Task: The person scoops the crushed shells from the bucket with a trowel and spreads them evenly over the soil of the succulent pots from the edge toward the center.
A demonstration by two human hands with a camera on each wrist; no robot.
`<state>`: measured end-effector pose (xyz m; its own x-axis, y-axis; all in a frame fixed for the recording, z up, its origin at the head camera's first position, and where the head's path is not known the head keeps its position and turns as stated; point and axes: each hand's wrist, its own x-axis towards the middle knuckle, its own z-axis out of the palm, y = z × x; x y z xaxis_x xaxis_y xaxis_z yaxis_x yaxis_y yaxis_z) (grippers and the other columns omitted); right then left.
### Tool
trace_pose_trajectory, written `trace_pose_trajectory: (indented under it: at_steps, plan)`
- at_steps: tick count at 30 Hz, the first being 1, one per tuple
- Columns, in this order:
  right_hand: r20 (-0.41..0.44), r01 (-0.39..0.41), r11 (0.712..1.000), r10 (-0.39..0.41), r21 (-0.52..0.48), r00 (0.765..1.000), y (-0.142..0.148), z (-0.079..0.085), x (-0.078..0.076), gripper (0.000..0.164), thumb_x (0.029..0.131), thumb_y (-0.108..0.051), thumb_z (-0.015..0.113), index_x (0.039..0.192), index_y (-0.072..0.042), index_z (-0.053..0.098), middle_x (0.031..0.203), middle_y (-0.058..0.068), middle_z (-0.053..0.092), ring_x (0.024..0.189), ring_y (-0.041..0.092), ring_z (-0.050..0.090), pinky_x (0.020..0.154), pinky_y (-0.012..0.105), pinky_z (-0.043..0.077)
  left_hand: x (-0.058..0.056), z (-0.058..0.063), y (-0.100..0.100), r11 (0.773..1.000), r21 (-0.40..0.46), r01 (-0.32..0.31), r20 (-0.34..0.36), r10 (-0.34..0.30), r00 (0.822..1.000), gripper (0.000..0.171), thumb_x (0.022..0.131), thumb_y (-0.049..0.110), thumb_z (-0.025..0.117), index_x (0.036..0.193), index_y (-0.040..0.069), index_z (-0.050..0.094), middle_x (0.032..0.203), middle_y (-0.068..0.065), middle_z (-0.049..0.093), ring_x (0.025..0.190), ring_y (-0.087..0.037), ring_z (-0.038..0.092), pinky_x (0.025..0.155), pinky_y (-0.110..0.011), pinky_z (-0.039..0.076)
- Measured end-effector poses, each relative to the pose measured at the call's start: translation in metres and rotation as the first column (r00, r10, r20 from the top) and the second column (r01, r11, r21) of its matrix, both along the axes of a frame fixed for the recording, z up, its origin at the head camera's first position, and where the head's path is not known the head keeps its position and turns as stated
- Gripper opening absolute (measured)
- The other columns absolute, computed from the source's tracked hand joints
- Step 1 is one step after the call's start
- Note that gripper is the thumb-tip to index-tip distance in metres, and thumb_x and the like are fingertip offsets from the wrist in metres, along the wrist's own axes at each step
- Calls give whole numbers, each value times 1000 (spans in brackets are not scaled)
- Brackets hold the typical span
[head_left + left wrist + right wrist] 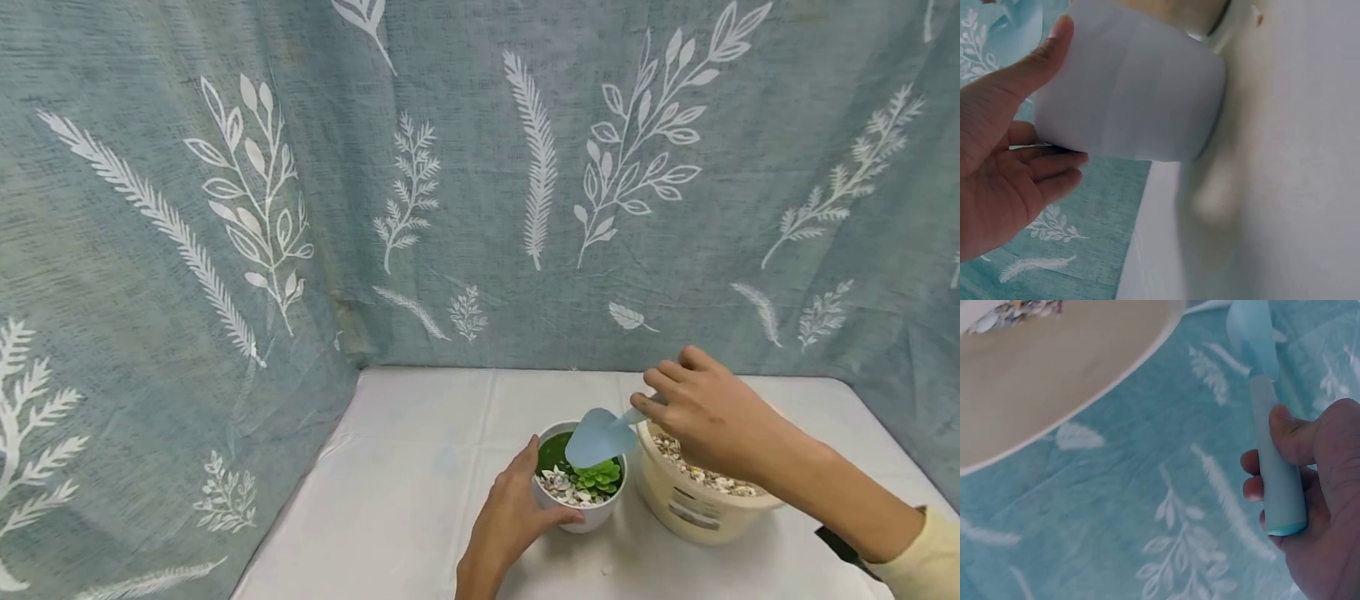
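My left hand (pixel 513 508) holds a white flower pot (pixel 592 518) by its near left side, thumb at the front and fingers round the left rim. In the left wrist view the pot (pixel 1135 87) sits between thumb and fingers. A green succulent (pixel 597 477), pale pebbles (pixel 564 487) and a green surface show inside it. My right hand (pixel 712 412) grips the handle (pixel 1277 462) of a light blue hand trowel (pixel 600 439). The trowel's blade is over the pot and hides part of its back rim.
Right of the pot stands a cream tub (pixel 701 508) with pebbles (pixel 705 473) in it, under my right forearm. A white cloth (pixel 405 483) covers the table. Behind and to the left hangs a blue-green curtain (pixel 465 192) with white leaf prints.
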<state>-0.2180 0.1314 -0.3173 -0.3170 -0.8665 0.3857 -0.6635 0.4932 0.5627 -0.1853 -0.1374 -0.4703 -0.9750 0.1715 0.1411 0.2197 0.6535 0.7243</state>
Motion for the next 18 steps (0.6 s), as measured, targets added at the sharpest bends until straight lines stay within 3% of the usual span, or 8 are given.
trace_pose_trajectory:
  at_steps: [4,8,14,18]
  plan:
    - [6,29,996,-28,-87,1000,36,3,0,39,62,-4,85,100,-11,75,81,4,61,71,22,52,71,38,38,-2,11,11,1000,-9,12,1,-12,1000,124,70,54,93,166,11,28,170,-21,32,153,-47,39,116,-64,45]
    - [25,115,984,-113,-137,993,77,4,3,28,72,-12,81,99,-11,76,78,4,58,68,21,52,69,39,38,-5,25,29,999,-14,53,-71,-53,996,110,76,56,88,165,20,35,173,-17,27,157,-49,31,119,-67,40]
    - [119,336,937,-324,-98,939,124,-2,9,31,67,-8,88,96,-14,78,76,0,60,68,20,58,67,42,41,-10,41,69,975,-129,182,-185,-204,961,83,89,54,77,159,21,47,165,-14,44,147,-40,50,111,-55,53]
    - [129,410,912,-406,-4,905,126,-14,3,25,66,-7,90,83,-15,74,73,0,58,67,20,54,67,40,40,-13,42,97,965,-174,197,-214,-232,949,78,92,53,73,156,13,51,163,-23,44,144,-39,54,111,-51,54]
